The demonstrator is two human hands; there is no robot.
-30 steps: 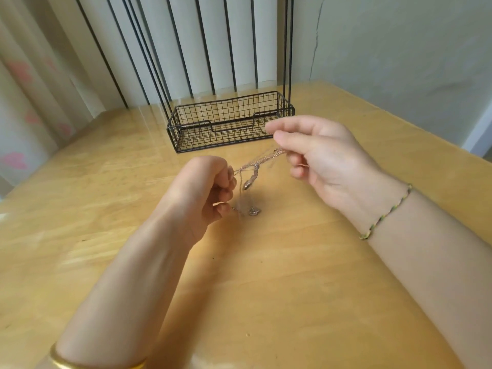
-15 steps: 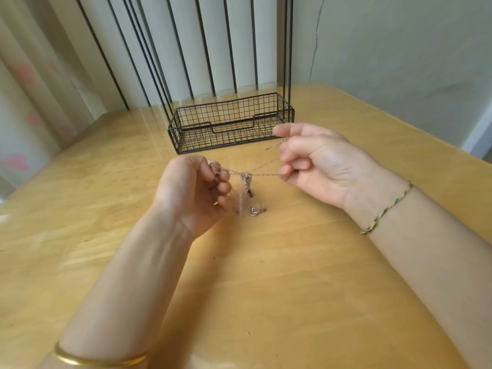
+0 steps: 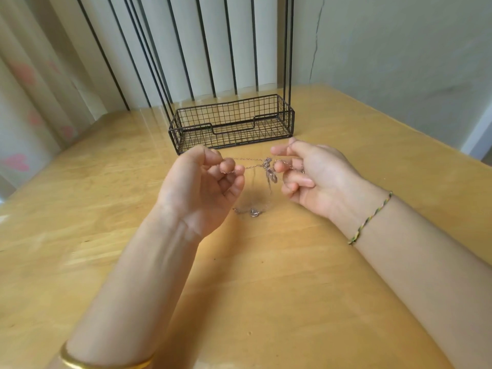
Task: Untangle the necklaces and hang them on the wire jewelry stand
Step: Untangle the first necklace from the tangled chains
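Spanning both hands: chains (image 3: 250,167), thin and tangled, held taut above the table (image 3: 266,302). Left hand (image 3: 202,187), fingers curled, pinches one end. Right hand (image 3: 314,179) pinches the other, with the knot (image 3: 269,171) just beside its fingertips. One strand drops from the knot to a pendant (image 3: 254,212) lying on the table between the wrists. Stand (image 3: 231,123): black wire, basket base on the table behind the hands, apart from the chains. Bangle (image 3: 106,364), gold, on the left forearm. Cord (image 3: 372,218), braided, on the right wrist.

No readable text, label, brand, number or sign shows on anything in view.
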